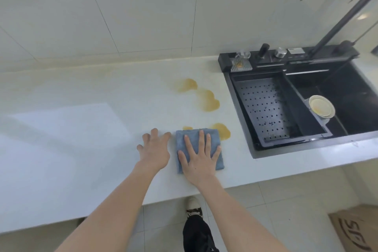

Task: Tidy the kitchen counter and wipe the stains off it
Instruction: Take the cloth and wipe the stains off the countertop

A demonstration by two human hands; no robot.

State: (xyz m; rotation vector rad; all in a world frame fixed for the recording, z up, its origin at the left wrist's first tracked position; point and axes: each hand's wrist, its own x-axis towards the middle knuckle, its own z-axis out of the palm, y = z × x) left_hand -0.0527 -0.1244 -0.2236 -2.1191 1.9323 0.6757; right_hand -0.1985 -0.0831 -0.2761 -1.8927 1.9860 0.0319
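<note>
I see the left hand (154, 150) spread flat on the white counter (61, 149). Just beside it, the right hand (199, 156) presses flat on the blue cloth (185, 141), touching orange stains (206, 99). Plates (321, 106) lie in the sink (347, 92).

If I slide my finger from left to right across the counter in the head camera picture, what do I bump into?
Left hand → blue cloth under the right hand → black drain tray → stacked bowls in the sink.
</note>
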